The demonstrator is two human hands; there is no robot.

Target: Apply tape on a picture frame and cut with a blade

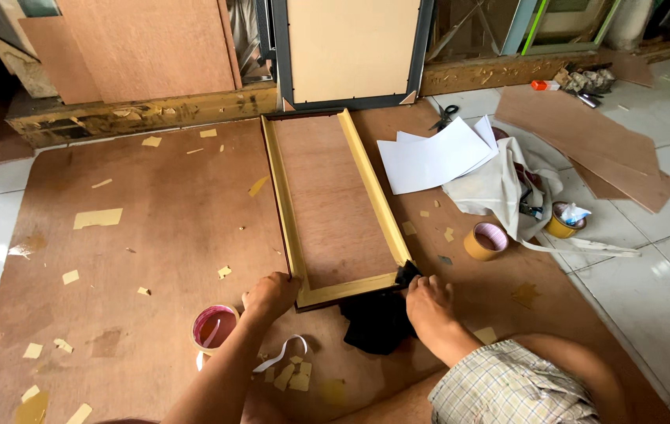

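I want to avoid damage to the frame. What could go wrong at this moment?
1. The right hand presses a black cloth at the corner of the yellow frame; rubbing may mark its finish.
2. The tape roll beside the left hand might get knocked.

White paper sheets [432, 159], scissors [446, 116] and a tape roll [485, 241] lie nearby.

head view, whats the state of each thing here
gold frame: flat on the board, open side up
left hand: pressing the frame's near left corner
right hand: holding black cloth at the near right corner
tape roll: lying flat
scissors: closed
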